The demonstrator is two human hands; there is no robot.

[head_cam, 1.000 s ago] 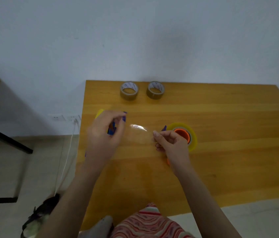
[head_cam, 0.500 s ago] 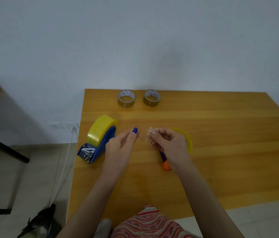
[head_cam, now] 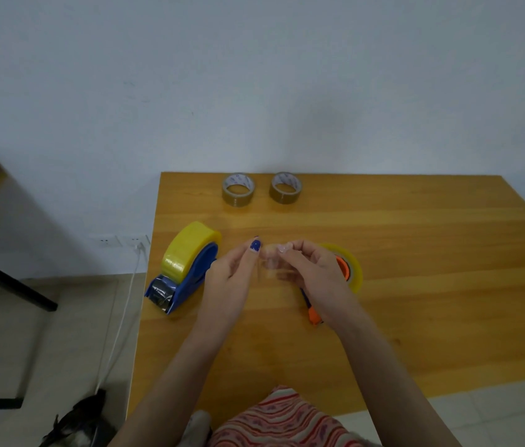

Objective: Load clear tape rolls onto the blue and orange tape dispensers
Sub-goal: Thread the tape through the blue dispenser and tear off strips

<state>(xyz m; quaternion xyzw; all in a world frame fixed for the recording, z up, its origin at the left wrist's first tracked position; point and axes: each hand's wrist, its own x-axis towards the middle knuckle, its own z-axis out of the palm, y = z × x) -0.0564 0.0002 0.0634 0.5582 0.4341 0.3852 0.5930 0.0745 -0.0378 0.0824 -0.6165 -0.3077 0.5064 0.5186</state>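
The blue dispenser stands at the left edge of the desk with a yellowish clear tape roll seated on it. To its right, the orange dispenser and a second roll lie partly hidden behind the right hand. The left hand and right hand each pinch an end of a short clear tape strip just right of the blue dispenser, and two brown rolls lie flat beyond it.

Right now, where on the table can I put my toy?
Bare: the table right of the orange dispenser and brown rolls. Crowded: the middle, where left hand and right hand pinch a tape strip between it and the blue dispenser.
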